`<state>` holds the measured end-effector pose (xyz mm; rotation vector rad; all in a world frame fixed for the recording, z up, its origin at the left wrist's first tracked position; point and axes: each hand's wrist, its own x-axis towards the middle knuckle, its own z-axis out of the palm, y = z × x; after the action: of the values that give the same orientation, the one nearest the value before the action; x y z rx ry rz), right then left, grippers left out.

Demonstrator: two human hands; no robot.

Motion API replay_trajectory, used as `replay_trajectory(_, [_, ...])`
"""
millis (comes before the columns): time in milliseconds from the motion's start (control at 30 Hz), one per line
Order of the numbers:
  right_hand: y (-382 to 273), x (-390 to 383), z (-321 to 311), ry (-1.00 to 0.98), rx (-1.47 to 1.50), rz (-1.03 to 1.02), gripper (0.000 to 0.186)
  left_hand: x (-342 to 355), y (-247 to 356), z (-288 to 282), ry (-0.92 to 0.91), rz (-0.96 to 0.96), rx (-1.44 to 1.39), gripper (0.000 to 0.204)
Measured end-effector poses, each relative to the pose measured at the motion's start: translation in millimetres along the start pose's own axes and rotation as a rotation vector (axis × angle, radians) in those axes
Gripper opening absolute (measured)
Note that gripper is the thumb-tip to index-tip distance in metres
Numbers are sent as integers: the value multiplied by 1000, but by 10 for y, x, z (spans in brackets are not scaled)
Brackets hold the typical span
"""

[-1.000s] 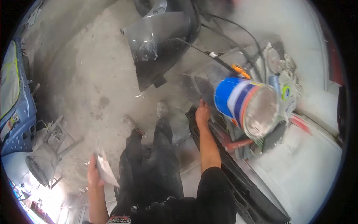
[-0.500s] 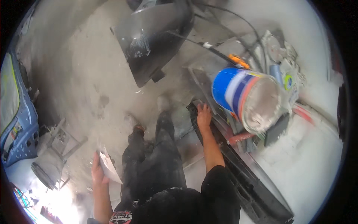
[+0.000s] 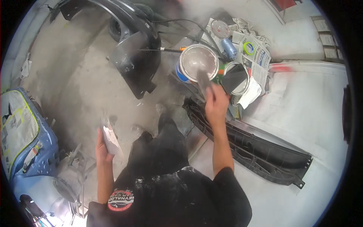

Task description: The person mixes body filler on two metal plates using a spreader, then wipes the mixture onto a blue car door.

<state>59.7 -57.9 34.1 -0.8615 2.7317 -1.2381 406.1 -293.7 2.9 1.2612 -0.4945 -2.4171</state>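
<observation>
My left hand (image 3: 103,151) grips a flat pale board (image 3: 111,137) by its edge, fingers mostly hidden behind it. A lighter smear lies on the board's upper part. My right hand (image 3: 217,100) is closed around a grey flat blade (image 3: 203,80), blurred, perhaps a filler spreader. Its tip reaches over the near rim of a blue can (image 3: 182,74) with pale grey paste inside; whether it touches the paste I cannot tell. Right beside that hand stands a second can (image 3: 243,90) with a dark flat piece (image 3: 233,78) lying across its top.
A long black plastic car part (image 3: 249,145) lies below my right forearm. Ahead is a dark fender-like panel (image 3: 138,62). Newspaper (image 3: 261,56) holds green tape (image 3: 248,48) and a blue roll (image 3: 229,48). At left are a blue car door (image 3: 41,140) and a stool (image 3: 64,189).
My right hand has moved from the end of the black plastic part up to the blue can, and the grey blade now shows in it. The left hand still holds the board.
</observation>
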Motion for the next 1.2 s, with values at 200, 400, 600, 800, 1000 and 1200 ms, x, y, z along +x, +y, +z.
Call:
replay_trajectory(200, [329, 1085, -13, -95, -20, -103, 31, -176, -68, 182, 132, 81, -125, 37])
replay_trajectory(400, [447, 2628, -50, -709, -394, -324, 40, -188, -129, -38, -187, 92, -116, 41])
replay_trajectory(600, [-62, 3377, 292, -1087, -644, -190, 51, -202, -191, -2, -101, 135, -168, 39])
replay_trajectory(800, [-172, 3374, 769, -1107, -652, -428, 44, -232, -314, -153, -134, 187, -236, 40])
replay_trajectory(1000, [-489, 3106, 1130, -1300, -803, -634, 42, -152, -347, -78, -111, 176, -245, 39])
replay_trajectory(1200, [-425, 2626, 1295, -1352, -794, -836, 38, -49, -271, 13, -134, 131, -211, 40])
